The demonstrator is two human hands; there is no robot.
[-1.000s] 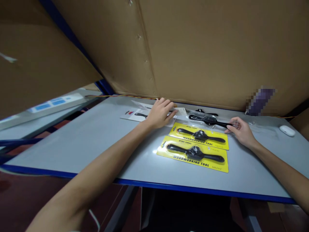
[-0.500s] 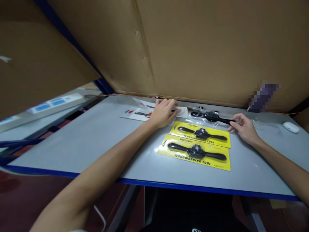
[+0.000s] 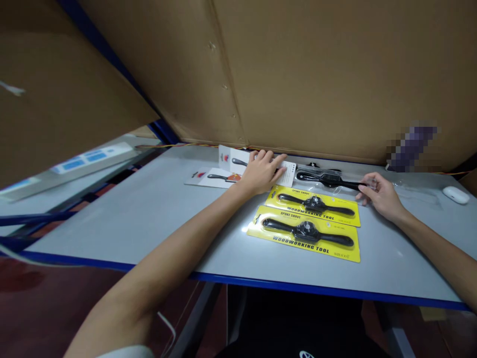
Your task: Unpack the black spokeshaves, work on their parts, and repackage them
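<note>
Head view: left hand [image 3: 263, 171] now lifts a white printed card [image 3: 238, 158] by its near edge, so the card stands tilted up off the bench [image 3: 122, 214]; half a second ago it lay nearly flat. Left grip: fingers curled over the card edge, pinching it. A second white card [image 3: 208, 177] stays flat beside it, untouched.

Right hand [image 3: 380, 195] still pinches the right handle tip of a loose black spokeshave in clear wrap [image 3: 324, 178], lying on the bench at the back, position about unchanged.

Two yellow carded spokeshaves [image 3: 305, 233] [image 3: 315, 206] lie side by side in front, unmoved. White earbud case [image 3: 455, 194] far right.

Judgement: card being picked up to pair with the loose tool.
</note>
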